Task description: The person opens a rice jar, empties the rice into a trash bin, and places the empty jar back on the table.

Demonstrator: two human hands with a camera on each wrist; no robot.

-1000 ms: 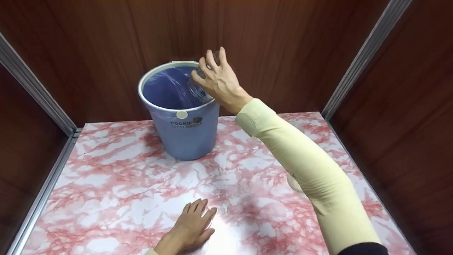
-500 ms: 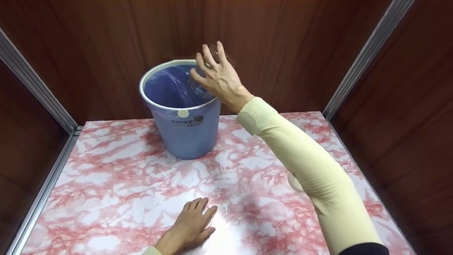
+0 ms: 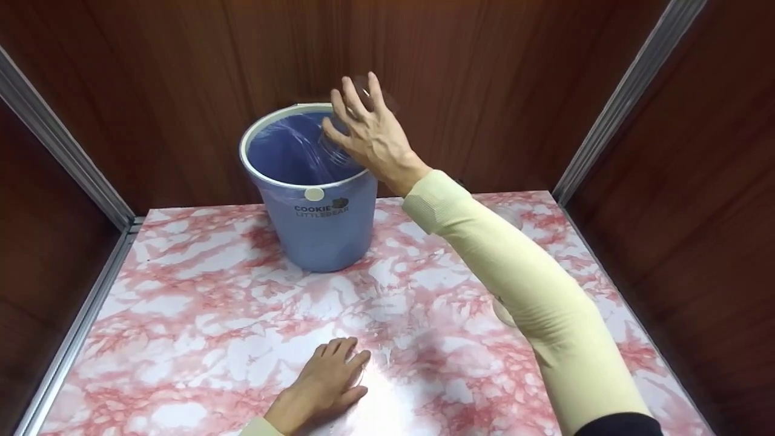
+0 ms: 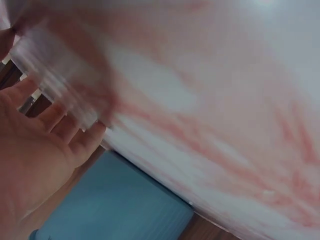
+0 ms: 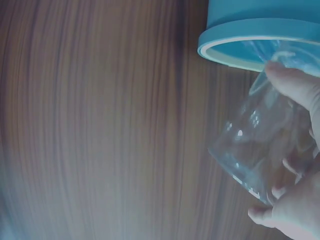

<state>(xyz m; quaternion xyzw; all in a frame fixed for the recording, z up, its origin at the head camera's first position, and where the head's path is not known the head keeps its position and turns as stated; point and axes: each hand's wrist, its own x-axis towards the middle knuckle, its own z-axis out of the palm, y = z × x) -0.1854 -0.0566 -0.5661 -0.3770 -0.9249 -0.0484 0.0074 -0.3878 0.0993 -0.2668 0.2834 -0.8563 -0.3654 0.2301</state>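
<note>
One right hand (image 3: 369, 136) grips a clear cup (image 5: 260, 150) tilted over the blue bin (image 3: 315, 194) at twelve o'clock, best kept inside the rim (image 3: 266, 175), while the left hand (image 3: 327, 381) rests flat and open at six o'clock on the table (image 3: 212, 315).

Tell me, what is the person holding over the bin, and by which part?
The right hand grips a clear plastic cup around its side wall.

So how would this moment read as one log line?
right hand: grips clear cup, tilted over blue bin | left hand: rests on marble table
</note>
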